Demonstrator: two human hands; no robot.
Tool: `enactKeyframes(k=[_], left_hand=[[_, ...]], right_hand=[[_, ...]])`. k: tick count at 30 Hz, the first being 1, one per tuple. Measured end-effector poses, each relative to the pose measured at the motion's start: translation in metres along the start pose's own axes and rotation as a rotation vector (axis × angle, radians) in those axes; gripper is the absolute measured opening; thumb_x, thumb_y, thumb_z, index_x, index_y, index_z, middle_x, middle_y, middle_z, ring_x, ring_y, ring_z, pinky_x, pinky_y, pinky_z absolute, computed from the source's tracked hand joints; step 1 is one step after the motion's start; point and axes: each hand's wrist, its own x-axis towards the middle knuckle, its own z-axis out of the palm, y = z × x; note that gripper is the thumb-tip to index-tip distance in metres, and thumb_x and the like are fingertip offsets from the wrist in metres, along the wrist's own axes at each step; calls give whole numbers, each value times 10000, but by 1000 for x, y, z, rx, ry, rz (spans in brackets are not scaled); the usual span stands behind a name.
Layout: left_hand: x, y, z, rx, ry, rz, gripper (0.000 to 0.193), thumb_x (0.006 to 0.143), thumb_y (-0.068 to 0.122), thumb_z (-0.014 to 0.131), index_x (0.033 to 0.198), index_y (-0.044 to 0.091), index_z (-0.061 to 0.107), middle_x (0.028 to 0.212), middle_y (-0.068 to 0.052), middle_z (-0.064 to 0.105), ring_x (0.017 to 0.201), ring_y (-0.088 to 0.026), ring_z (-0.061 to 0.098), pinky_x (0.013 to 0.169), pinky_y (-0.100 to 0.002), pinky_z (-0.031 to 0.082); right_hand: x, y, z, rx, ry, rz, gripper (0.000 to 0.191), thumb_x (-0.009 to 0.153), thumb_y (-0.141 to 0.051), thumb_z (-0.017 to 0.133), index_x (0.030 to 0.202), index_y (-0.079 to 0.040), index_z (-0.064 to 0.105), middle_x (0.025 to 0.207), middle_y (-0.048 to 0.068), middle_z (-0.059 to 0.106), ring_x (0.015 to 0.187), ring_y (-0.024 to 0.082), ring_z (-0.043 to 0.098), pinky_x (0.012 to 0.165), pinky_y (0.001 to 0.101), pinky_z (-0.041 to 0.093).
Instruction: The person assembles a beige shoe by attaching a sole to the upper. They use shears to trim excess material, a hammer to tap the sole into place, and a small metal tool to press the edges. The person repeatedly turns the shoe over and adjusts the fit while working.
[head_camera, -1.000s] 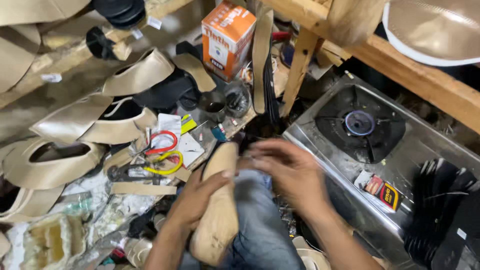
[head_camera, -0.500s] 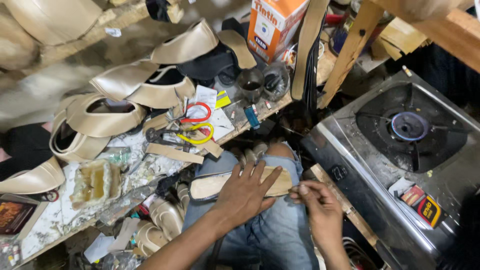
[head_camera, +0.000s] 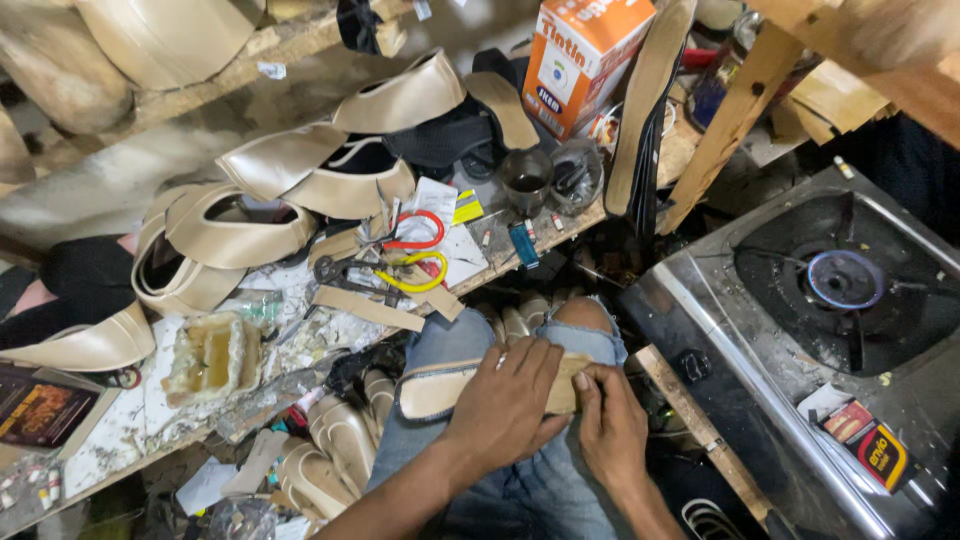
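Low in the centre of the frame we see a beige shoe sole (head_camera: 440, 388) lying across a knee in blue jeans (head_camera: 470, 345). The left hand (head_camera: 510, 400) lies flat over its middle, fingers spread and pressed down, palm covering the sole rather than wrapped round it. The right hand (head_camera: 608, 428) pinches the sole's right end, thumb on top and fingers curled shut beneath it. Both forearms rise from the bottom edge. Just above, on the cluttered workbench (head_camera: 150, 420), lie red and yellow handled scissors (head_camera: 412, 255). Beige shoe uppers (head_camera: 280, 190) crowd the upper left. A gas burner (head_camera: 845, 280) sits at the right.
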Motion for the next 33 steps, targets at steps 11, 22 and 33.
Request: enactKeyframes(k=[11,22,33], left_hand=[[-3,3,21,68,-30,5,842,845,487,705,1407,-102,488,1302,-217,555,1239,-353,500,1057,-496,385],[-1,11,12,200,-40,-18,901,773,561,713,1424,-10,464,1398,-221,523,1292,-373,485,1011,-502,391],[-13,-5,2,123,-11,102,901,860,608,655,1415,-83,490,1246,-213,609,1116,-332,569,925,-434,441]], right_hand=[[-6,8,9,-133,62,-150,80,958,-116,639,990,-44,626,906,126,664,818,316,663,715,386,522],[-91,-27,-12,29,-477,-55,188,939,-280,674,969,-98,713,912,141,694,861,370,673,764,450,532],[-120,-24,-68,552,-345,-320,433,1158,-274,555,1408,69,466,1076,207,643,933,298,629,783,369,551]])
